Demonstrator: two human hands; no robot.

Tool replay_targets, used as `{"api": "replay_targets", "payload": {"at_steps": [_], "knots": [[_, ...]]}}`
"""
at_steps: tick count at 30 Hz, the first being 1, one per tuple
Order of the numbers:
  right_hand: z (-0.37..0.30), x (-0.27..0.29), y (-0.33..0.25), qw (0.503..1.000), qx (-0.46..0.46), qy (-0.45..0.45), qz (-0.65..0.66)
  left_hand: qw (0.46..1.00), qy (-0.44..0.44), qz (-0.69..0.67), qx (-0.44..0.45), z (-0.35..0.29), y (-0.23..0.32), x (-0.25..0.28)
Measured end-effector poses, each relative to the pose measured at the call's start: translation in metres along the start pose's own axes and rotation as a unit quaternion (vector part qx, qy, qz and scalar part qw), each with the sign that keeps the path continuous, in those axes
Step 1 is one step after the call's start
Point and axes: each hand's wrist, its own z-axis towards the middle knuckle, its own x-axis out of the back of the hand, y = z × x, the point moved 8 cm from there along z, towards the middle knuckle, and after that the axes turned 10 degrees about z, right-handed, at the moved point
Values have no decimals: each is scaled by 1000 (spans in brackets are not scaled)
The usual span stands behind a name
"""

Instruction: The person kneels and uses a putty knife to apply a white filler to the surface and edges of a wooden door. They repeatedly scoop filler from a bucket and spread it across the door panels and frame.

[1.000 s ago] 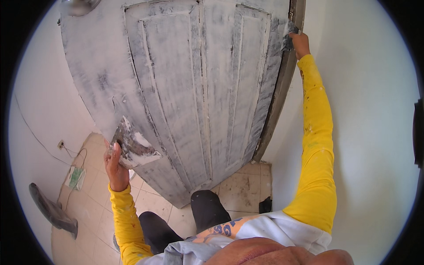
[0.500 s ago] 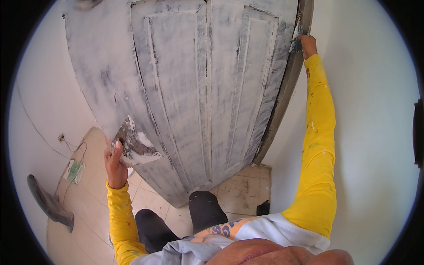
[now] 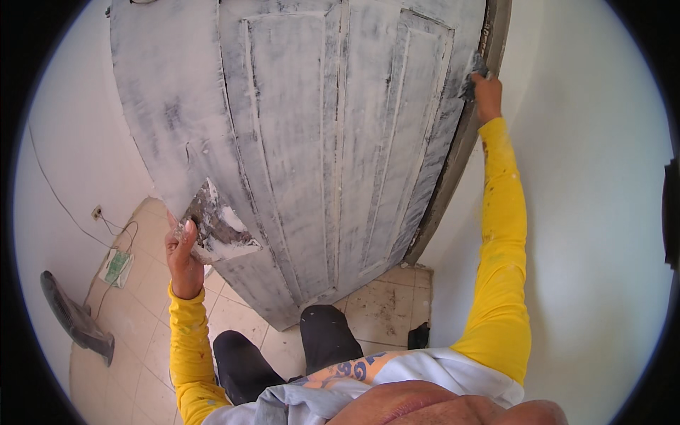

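A tall panelled door (image 3: 290, 142), smeared with white putty over a dark grey surface, fills the middle of the view. My left hand (image 3: 186, 262) grips a triangular-looking metal plate (image 3: 212, 216) that carries white putty, held just in front of the door's lower left part. Up at the door's right edge, my right hand (image 3: 488, 95) is closed on a dark putty knife (image 3: 473, 74). Its blade lies against or very near the door surface beside the frame; the handle is mostly hidden by my fingers.
A brown door frame (image 3: 453, 184) runs along the door's right side, with a white wall (image 3: 588, 198) beyond. On the tiled floor (image 3: 382, 308) at left stand a black fan (image 3: 74, 319), a green-and-white packet (image 3: 117, 269) and a cable. A small dark object (image 3: 419, 336) lies right of my knees.
My right hand and the putty knife have moved a little down and leftward, off the frame side onto the door's edge. My left hand with the plate stays nearly still.
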Motion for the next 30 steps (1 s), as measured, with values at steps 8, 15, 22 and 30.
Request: {"api": "replay_targets", "payload": {"at_steps": [8,15,22,30], "knots": [[92,17,5,997,-39,26,54,1000,-3,-2,-2,0,2,-5],[-37,-46,-39,949,242,-11,-200,1000,-12,9,6,2,0,9],[-14,18,35,997,-41,-1,58,1000,-1,12,17,1,-8,10],[5,-5,24,999,-22,28,-36,1000,8,21,5,1,-13,18]]}}
